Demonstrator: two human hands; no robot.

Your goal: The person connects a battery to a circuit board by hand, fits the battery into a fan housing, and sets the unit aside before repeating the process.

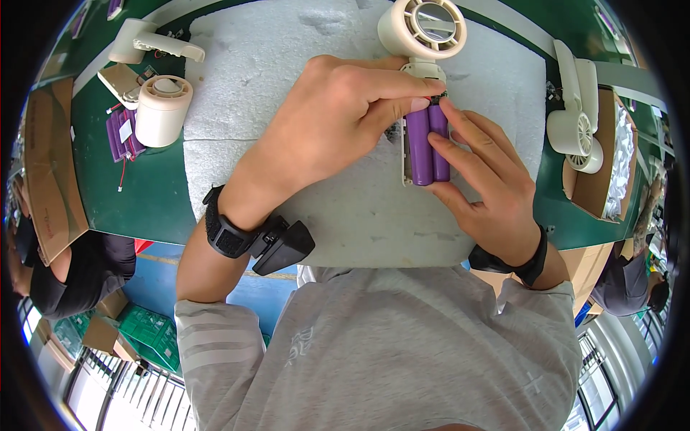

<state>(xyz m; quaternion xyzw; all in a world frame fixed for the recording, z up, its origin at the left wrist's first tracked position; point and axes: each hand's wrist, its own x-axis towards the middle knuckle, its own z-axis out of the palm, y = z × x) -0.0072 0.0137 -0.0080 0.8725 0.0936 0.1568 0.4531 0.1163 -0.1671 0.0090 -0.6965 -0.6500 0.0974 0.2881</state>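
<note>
A cream handheld fan (422, 32) lies on the foam mat with its round head pointing away from me and its handle uncovered. Two purple battery cells (420, 147) sit side by side in the handle. Thumb and forefinger of my left hand (338, 108) pinch at the top end of the cells, by the small wires and circuit board (437, 99); exactly what they hold is hidden. My right hand (492, 172) grips the cells and handle from the right side, its fingertips on the purple wrap and its thumb at the lower end.
The pale foam mat (244, 72) covers the middle of the green table (93, 187). At left lie more fan parts (164, 111) and a purple battery pack (123, 133). Assembled fans (575, 115) and an open carton (600, 194) stand at right. Other people sit at both sides.
</note>
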